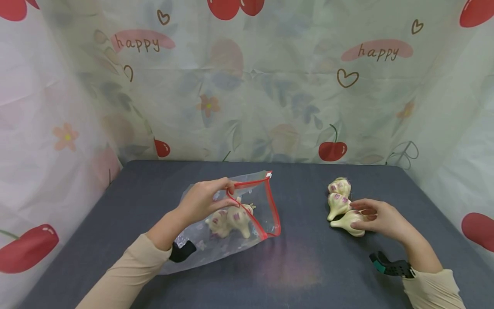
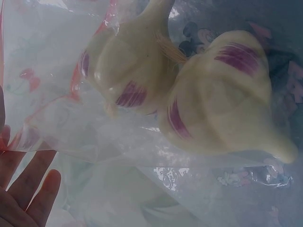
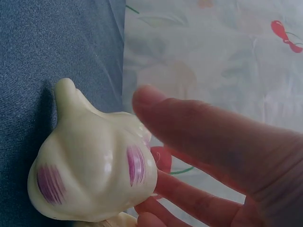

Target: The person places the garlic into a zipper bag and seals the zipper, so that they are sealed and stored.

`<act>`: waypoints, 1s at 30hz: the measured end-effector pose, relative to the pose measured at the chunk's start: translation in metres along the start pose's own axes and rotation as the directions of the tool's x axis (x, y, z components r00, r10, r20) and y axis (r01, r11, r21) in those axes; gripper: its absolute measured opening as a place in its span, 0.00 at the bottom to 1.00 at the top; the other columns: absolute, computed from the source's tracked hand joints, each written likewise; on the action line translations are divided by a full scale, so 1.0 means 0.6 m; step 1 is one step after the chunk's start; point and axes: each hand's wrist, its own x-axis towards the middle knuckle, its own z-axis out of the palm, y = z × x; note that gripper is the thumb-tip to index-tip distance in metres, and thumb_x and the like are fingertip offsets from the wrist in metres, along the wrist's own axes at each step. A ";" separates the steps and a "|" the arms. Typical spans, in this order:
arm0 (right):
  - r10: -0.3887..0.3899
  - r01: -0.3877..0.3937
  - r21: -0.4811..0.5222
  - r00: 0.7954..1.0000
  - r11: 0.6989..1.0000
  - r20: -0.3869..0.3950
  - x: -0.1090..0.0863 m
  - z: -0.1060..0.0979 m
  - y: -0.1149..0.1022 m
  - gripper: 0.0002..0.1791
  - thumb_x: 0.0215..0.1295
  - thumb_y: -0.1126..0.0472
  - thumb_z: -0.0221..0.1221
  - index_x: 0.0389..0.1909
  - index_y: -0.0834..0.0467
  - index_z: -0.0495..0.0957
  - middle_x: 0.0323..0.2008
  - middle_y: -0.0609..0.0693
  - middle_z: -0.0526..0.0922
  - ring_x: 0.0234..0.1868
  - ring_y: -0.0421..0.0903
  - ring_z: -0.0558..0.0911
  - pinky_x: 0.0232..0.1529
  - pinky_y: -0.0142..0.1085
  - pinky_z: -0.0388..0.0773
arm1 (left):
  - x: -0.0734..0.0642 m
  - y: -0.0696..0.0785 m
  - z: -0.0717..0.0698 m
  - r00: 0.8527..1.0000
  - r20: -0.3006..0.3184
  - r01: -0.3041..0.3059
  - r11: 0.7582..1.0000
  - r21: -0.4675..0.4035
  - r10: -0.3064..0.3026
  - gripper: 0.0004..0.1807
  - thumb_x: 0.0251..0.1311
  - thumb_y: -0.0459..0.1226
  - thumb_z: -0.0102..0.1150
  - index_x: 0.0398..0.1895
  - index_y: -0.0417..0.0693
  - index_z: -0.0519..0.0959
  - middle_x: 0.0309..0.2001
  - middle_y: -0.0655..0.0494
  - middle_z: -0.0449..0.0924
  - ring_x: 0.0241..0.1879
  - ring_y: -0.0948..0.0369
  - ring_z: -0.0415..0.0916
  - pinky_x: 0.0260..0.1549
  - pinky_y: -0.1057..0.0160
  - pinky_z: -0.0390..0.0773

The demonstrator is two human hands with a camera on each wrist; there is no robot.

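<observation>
A clear zip bag point(image 1: 273, 208) with a red-edged mouth lies left of centre in the head view. My left hand point(image 1: 202, 198) pinches its upper rim between thumb and fingers, and the mouth gapes toward the right. Inside it are two garlic bulbs point(image 2: 222, 104), cream with purple streaks. On the right, my right hand point(image 1: 386, 219) is at the nearest garlic bulb point(image 1: 350, 223) of a row of three. In the right wrist view the thumb point(image 3: 189, 113) stands apart from that bulb, with the other fingers at its far side.
Two more garlic bulbs, a middle one point(image 1: 338, 204) and a back one point(image 1: 339, 187), sit just beyond the right hand. The dark table point(image 1: 301, 266) is walled by a printed curtain point(image 1: 262, 107) at the back and sides.
</observation>
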 end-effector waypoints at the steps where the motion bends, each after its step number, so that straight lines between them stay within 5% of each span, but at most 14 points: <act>1: -0.007 0.007 -0.003 1.000 1.000 0.004 0.000 0.001 0.001 0.31 0.49 0.53 0.67 0.52 0.65 0.72 0.48 0.62 0.78 0.47 0.58 0.78 0.40 0.36 0.78 | 0.000 0.000 0.000 1.000 -0.001 -0.001 1.000 0.000 0.001 0.16 0.42 0.38 0.70 0.33 0.47 0.73 0.31 0.56 0.81 0.37 0.62 0.81 0.34 0.64 0.79; 15: 0.012 -0.012 -0.010 1.000 1.000 0.023 -0.001 0.006 0.008 0.28 0.50 0.55 0.66 0.51 0.63 0.74 0.49 0.65 0.77 0.45 0.60 0.79 0.40 0.45 0.78 | 0.000 0.001 -0.001 1.000 0.001 -0.003 1.000 -0.001 0.003 0.17 0.42 0.38 0.70 0.33 0.48 0.73 0.31 0.57 0.81 0.37 0.62 0.81 0.33 0.65 0.79; 30: 0.023 -0.024 -0.064 0.999 0.998 -0.025 -0.004 0.009 0.005 0.22 0.50 0.54 0.66 0.45 0.61 0.78 0.45 0.62 0.80 0.43 0.58 0.81 0.38 0.43 0.79 | -0.001 0.002 0.000 1.000 0.001 0.008 1.000 0.013 -0.008 0.17 0.41 0.38 0.70 0.33 0.49 0.73 0.32 0.58 0.82 0.36 0.63 0.81 0.31 0.66 0.78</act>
